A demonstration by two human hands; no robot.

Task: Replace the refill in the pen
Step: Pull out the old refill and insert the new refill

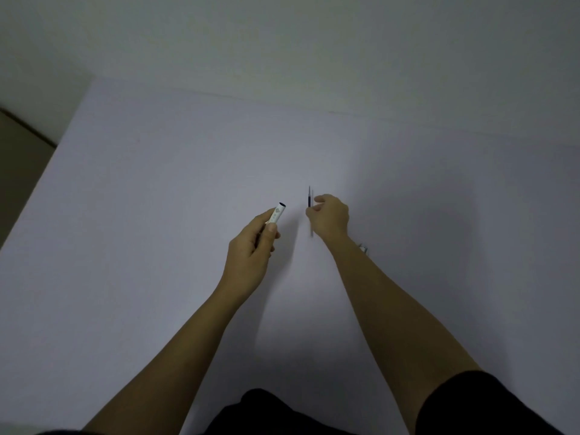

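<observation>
My left hand (pixel 251 249) grips a white pen barrel (pixel 276 213) with a small print on it, its dark open end pointing up and away. My right hand (pixel 329 216) pinches a thin refill (pixel 309 200) between thumb and fingers. The refill stands almost upright, with a dark upper part, a fine tip at the top and a pale lower part showing below the fingers. The two hands are a short gap apart above the white table (pixel 157 215). A small pale part (pixel 363 248) lies on the table just right of my right wrist, half hidden by the arm.
The white table runs back to a pale wall (pixel 314 42). Its left edge drops to a dark floor (pixel 22 158). Dark sleeves and clothing (pixel 282 412) show at the bottom of the view.
</observation>
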